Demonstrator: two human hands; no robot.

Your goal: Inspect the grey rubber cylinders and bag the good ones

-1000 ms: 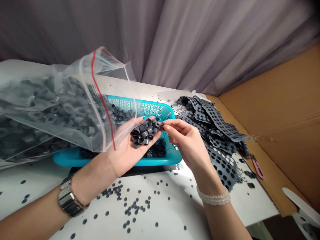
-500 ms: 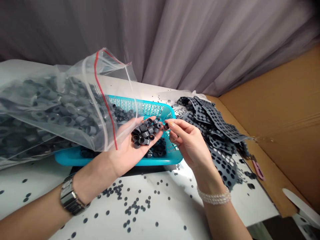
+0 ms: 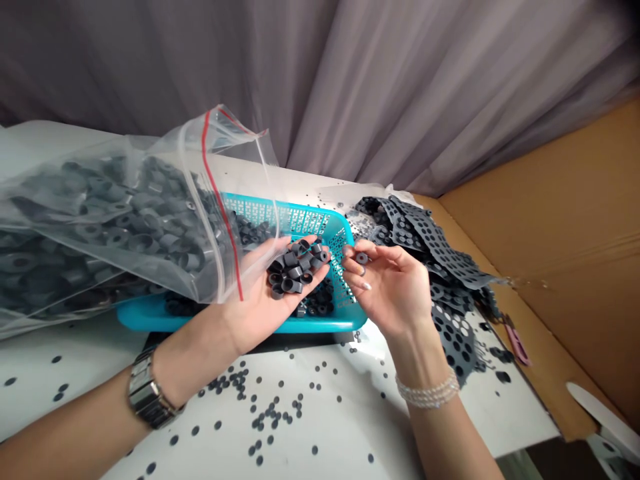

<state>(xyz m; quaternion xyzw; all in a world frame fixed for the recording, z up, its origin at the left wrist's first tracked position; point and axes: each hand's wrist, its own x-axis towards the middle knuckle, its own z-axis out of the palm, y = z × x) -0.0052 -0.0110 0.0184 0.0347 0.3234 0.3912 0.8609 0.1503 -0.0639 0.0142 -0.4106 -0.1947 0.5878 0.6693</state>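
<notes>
My left hand (image 3: 260, 300) lies palm up over the blue basket (image 3: 350, 323), cupping a pile of small black rubber caps (image 3: 295, 270). Just right of it, my right hand (image 3: 387, 280) is turned palm up, with one black cap (image 3: 362, 258) resting on its bent fingers near the fingertips. A clear zip bag (image 3: 150, 227) with a red stripe, full of similar grey caps, leans over the basket's left part, its mouth beside my left hand. More caps lie inside the basket, partly hidden by my left hand and the bag.
Perforated dark rubber sheets (image 3: 440, 247) are heaped at the right, by pink-handled scissors (image 3: 516, 341) and a cardboard wall (image 3: 560, 240). Small black discs (image 3: 273, 413) lie scattered on the white table (image 3: 350, 427). A grey curtain (image 3: 320, 80) hangs behind.
My right hand has turned from a pinch, palm inward, to palm up with its fingers loosened around the cap. My left hand and the bag appear slightly further right.
</notes>
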